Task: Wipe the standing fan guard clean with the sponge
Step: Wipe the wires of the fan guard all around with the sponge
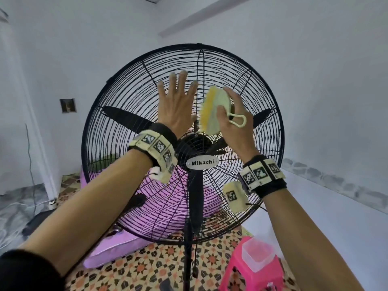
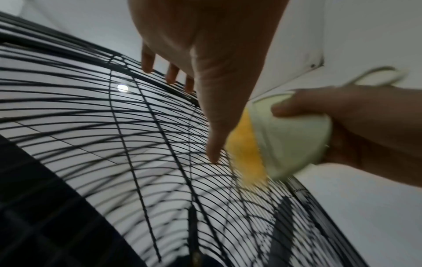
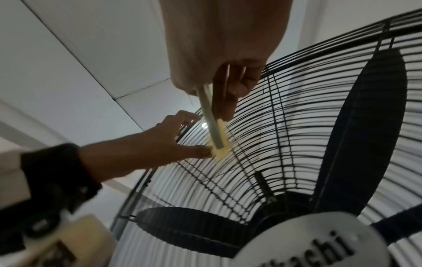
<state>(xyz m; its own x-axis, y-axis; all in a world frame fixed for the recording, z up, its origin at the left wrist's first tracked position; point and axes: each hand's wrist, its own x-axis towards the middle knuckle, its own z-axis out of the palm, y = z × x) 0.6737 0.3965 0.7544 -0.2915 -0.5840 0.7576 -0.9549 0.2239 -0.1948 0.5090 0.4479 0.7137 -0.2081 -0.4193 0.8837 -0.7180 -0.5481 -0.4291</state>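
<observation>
A big black standing fan fills the head view, its round wire guard (image 1: 117, 97) facing me with a "Mikachi" badge (image 1: 202, 163) at the hub. My left hand (image 1: 178, 101) lies flat on the upper guard with straight, spread fingers (image 2: 147, 61). My right hand (image 1: 233, 118) grips a pale green scrubber with yellow bristles, the sponge (image 1: 213, 110), just right of the left thumb. Its bristles (image 2: 246, 150) press against the guard wires (image 3: 262, 144). The sponge (image 3: 213, 126) shows edge-on in the right wrist view, with fingers curled round it.
A pink plastic stool (image 1: 252, 274) with a clear tub (image 1: 257, 256) on it stands at the lower right. A purple cushion (image 1: 113, 250) lies behind the fan's black pole (image 1: 189, 238) on the patterned floor. White walls stand close around, with cables along the left wall.
</observation>
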